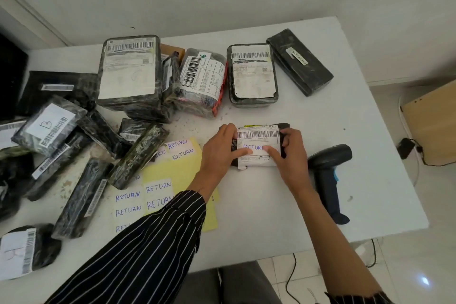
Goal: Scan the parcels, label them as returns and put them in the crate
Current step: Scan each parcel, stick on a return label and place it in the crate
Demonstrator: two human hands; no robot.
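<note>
At table centre, near side: small parcel lies flat, barcode up. Left hand and right hand grip its two ends, fingers curled round the edges, thumbs pressing a RETURN sticker onto its label. Step in hand, as I read it: labelling. Next move likely calls for smoothing the sticker flat, then lifting the parcel to the crate; no crate seen. Scanner lies just right of the parcel, beside the right forearm, and could catch a rightward carry. Sticker sheet lies left, partly under the left sleeve. Other parcels crowd the left and far side.
</note>
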